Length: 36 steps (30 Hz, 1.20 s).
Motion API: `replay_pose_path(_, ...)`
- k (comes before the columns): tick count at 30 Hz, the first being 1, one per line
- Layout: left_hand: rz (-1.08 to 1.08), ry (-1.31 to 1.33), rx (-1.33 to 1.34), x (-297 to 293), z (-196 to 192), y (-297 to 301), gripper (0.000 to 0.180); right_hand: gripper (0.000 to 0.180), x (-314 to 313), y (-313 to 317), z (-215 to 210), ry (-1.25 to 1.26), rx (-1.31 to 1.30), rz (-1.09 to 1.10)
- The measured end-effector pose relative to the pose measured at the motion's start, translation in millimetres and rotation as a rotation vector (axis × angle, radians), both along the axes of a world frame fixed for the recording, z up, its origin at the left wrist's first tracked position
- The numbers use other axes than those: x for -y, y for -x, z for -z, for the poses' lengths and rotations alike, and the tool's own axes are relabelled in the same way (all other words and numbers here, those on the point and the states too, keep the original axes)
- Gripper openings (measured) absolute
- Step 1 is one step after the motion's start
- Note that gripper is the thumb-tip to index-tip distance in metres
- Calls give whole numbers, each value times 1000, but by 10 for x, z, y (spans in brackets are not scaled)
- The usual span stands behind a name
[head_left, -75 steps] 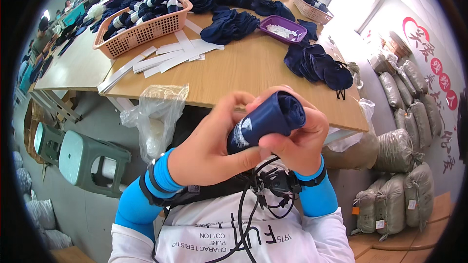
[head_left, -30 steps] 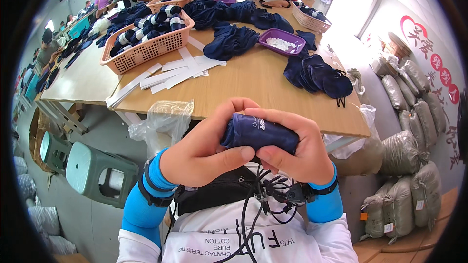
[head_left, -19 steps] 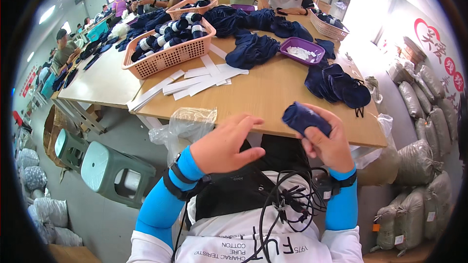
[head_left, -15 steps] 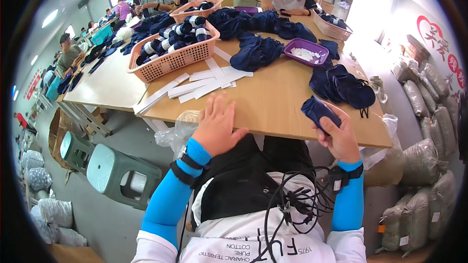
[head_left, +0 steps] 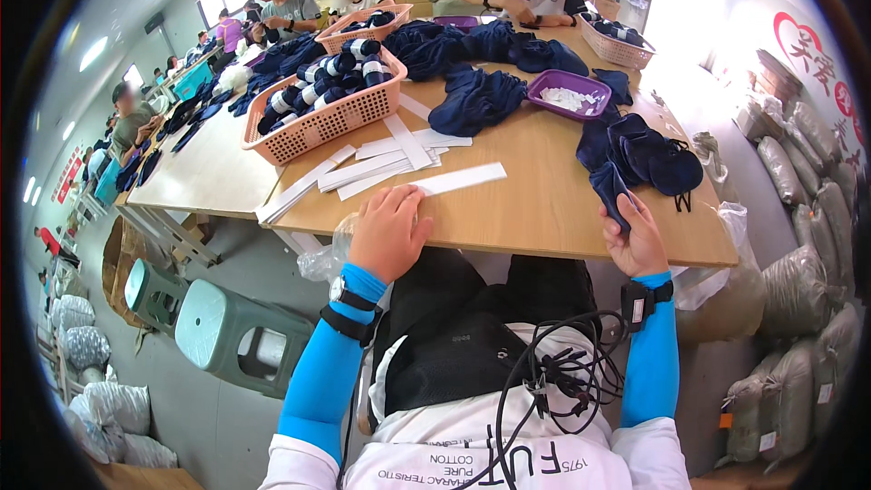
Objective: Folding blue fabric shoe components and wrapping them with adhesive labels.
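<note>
My left hand (head_left: 390, 231) lies palm down at the near table edge, thumb apart. Its fingertips touch the near end of a white paper strip (head_left: 463, 179), which points away to the right. More white strips (head_left: 376, 166) lie overlapping just beyond. My right hand (head_left: 639, 238) grips a folded navy sock (head_left: 613, 192) between thumb and fingers, above the table's right part. The sock's upper end overlaps the view of a navy sock pile (head_left: 640, 152). A purple tray (head_left: 570, 107) of small white pieces stands behind that pile.
A pink basket (head_left: 325, 109) holds navy rolls with white bands; similar baskets stand farther back. More navy socks (head_left: 478, 102) are heaped mid-table. Several people work across and to the left. Green stools (head_left: 210, 327) stand at left, stuffed sacks (head_left: 794, 290) at right.
One white strip now lies apart from the others, at my left fingertips. My left hand has drawn its fingers closer together. The sock in my right hand, rolled before, now stands looser and longer.
</note>
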State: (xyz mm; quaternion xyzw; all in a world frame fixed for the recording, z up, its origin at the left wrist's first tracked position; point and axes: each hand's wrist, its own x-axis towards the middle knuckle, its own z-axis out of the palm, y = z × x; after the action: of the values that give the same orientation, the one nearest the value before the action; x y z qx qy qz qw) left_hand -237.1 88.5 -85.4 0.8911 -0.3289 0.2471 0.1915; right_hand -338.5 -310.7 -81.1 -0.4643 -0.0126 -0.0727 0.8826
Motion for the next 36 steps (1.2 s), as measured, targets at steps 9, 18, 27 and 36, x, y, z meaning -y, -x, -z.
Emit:
replay_pose_path(9,143,-20,78,238,-181,221,51,43,-28,-29,14,69,6,-27)
replay_pose_path(18,423,14,16,872,-79,223,45,45,-68,12,-46,73,2,-26)
replay_pose_path(27,640,130,-123,834,-89,271,23,47,-93,30,-42,101,-4,-16)
replay_pose_path(36,657,116,-215,807,-141,176,19,51,-78,13,-11,97,-15,-24)
